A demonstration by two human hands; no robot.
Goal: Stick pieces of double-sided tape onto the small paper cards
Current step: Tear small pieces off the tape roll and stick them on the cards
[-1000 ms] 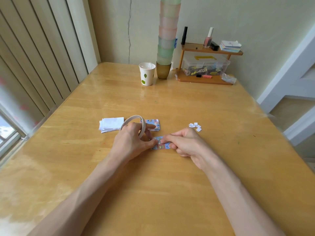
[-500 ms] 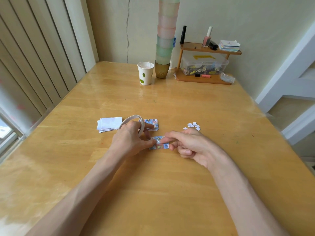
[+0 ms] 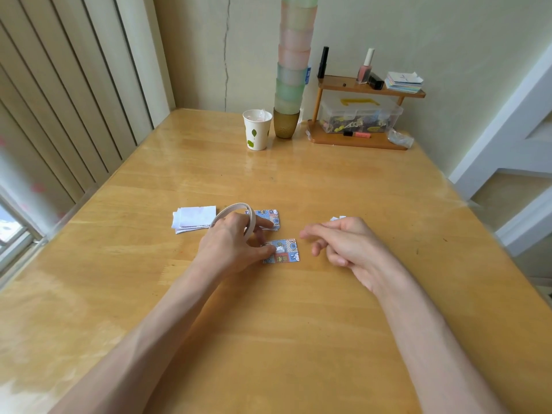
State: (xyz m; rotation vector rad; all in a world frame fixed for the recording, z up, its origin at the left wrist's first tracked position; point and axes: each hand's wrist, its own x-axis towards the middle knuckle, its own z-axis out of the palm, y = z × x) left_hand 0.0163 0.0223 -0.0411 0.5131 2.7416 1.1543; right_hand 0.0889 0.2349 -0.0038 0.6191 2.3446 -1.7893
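A small patterned paper card [image 3: 285, 252] lies flat on the wooden table [image 3: 298, 324], with a white bit of tape [image 3: 280, 248] on its left part. My left hand [image 3: 231, 246] holds the white tape roll [image 3: 236, 211] looped over its fingers, and its thumb tip presses the card's left edge by the tape. Behind it sits a small stack of patterned cards [image 3: 268, 218], partly hidden by my fingers. My right hand [image 3: 343, 243] hovers just right of the card, fingers loosely curled and apart, holding nothing.
A stack of white papers [image 3: 194, 219] lies left of the roll. Small white paper scraps [image 3: 337, 218] peek out behind my right hand. At the far edge stand a paper cup [image 3: 257, 130], a tall tower of stacked cups [image 3: 294, 70] and a wooden shelf [image 3: 358, 138] with a plastic box.
My right hand has lifted off the card and drawn back to the right. The card now shows fully with the tape piece on it. My left hand stays put.
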